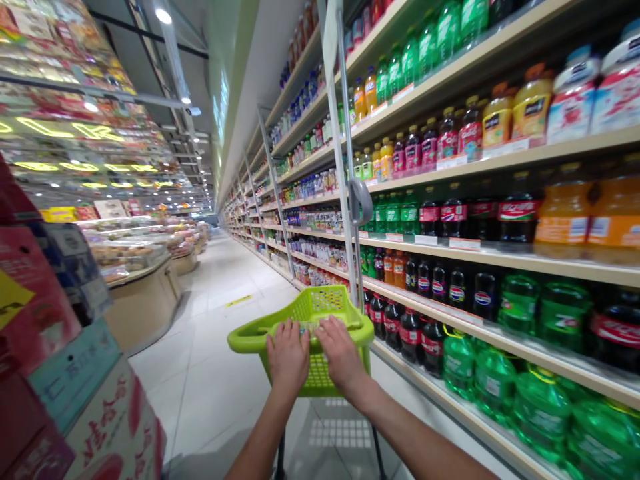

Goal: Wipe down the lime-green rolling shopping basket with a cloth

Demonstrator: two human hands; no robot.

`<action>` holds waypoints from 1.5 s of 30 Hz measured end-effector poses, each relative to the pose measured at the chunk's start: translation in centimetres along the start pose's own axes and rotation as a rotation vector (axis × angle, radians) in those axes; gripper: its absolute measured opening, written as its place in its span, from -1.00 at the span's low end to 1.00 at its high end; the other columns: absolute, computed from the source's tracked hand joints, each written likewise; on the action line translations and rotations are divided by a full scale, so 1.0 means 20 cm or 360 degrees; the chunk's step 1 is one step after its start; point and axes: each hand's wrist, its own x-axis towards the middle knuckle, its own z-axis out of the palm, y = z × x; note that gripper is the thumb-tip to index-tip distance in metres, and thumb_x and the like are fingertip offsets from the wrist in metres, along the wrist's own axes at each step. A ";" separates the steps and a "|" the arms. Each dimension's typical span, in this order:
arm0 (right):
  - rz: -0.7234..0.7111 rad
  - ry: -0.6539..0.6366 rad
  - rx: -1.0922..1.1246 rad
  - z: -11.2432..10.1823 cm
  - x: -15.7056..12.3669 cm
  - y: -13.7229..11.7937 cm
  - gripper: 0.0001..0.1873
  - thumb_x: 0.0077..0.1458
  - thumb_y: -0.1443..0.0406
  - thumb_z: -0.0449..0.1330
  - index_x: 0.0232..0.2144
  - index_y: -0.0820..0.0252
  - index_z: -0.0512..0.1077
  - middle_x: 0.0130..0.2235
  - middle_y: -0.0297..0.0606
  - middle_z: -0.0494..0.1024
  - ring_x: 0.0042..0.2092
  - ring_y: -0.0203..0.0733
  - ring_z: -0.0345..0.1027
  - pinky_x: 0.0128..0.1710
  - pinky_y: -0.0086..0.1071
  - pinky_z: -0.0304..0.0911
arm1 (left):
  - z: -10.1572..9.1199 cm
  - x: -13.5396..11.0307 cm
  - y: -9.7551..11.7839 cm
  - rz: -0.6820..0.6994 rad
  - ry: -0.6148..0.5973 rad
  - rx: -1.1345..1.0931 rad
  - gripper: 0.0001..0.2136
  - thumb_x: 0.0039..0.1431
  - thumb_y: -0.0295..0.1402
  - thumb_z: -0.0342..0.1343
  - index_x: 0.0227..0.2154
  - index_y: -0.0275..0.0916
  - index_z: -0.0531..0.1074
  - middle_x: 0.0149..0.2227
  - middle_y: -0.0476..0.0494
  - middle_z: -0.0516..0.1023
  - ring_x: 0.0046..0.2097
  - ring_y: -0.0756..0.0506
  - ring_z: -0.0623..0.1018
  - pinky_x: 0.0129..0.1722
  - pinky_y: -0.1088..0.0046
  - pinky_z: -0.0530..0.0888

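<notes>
Both hands side by side on the near rim of the green cart (310,313), lower centre of frame: left hand (287,353) and right hand (340,350) closed over the rim, nearly touching each other. Can't make out anything inside the basket, so nothing visibly collected so far. Drink shelves (500,260) fill the right side, cart close beside them. Stacked cartons (75,400) lower left. Aisle floor (225,287) ahead is open; display counter (145,293) left of centre, well apart.
</notes>
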 end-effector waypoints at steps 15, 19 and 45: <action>0.0169 0.0021 0.0271 -0.13 -0.05 0.18 -0.20 -0.09 0.48 -0.04 0.20 0.33 -0.26 0.20 -0.03 0.00 0.22 -0.06 -0.16 0.14 -0.06 -0.02 | -0.02 0.09 0.36 0.0628 -0.0413 -0.0826 -0.66 0.10 -0.14 -0.10 -0.11 -0.15 0.32 -0.14 -0.10 0.45 -0.08 -0.11 0.38 -0.04 0.26 0.26; 0.0315 0.0211 0.0246 -0.14 -0.07 0.27 -0.27 -0.01 0.46 -0.10 0.20 0.21 -0.25 0.18 -0.07 0.05 0.14 -0.11 0.05 0.09 -0.09 0.09 | 0.01 0.11 0.41 0.0629 -0.0486 -0.0625 -0.70 0.10 -0.14 -0.11 -0.17 -0.15 0.33 -0.16 -0.10 0.44 -0.07 -0.13 0.38 0.00 0.16 0.19; 0.0174 -0.0160 -0.0230 -0.21 -0.01 0.51 -0.48 0.06 0.37 -0.05 0.10 0.31 0.09 -0.26 -0.16 0.43 -0.21 -0.12 0.20 -0.16 -0.23 0.09 | 0.19 0.18 0.56 0.0646 -0.0065 -0.0149 -0.77 0.15 -0.38 -0.18 -0.21 -0.20 0.34 -0.18 -0.14 0.47 -0.10 -0.10 0.42 0.01 0.20 0.26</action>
